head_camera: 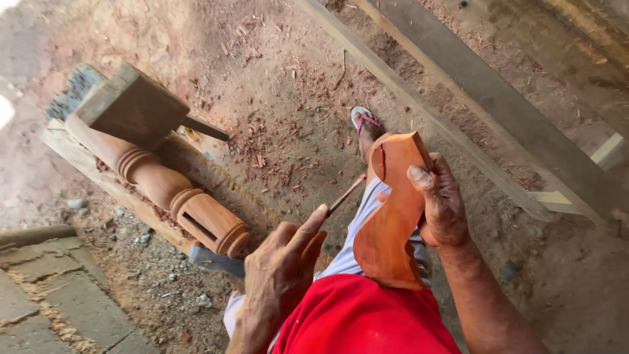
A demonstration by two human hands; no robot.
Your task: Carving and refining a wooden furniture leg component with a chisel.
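Gripping the curved reddish-brown carved wooden piece point(392, 216) propped on the thigh, the right hand point(440, 206) steadies it; the left hand point(283, 262) pinches a thin reddish pencil-like tool point(346, 195) just beside it. A slip could mar the wood or jab the fingers.

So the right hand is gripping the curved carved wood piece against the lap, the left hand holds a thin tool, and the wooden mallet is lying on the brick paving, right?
Not quite. The head view shows the wooden mallet resting on the turned wooden post, not on the brick paving. The rest stands: the right hand grips the curved carved wood piece and the left hand holds a thin tool.
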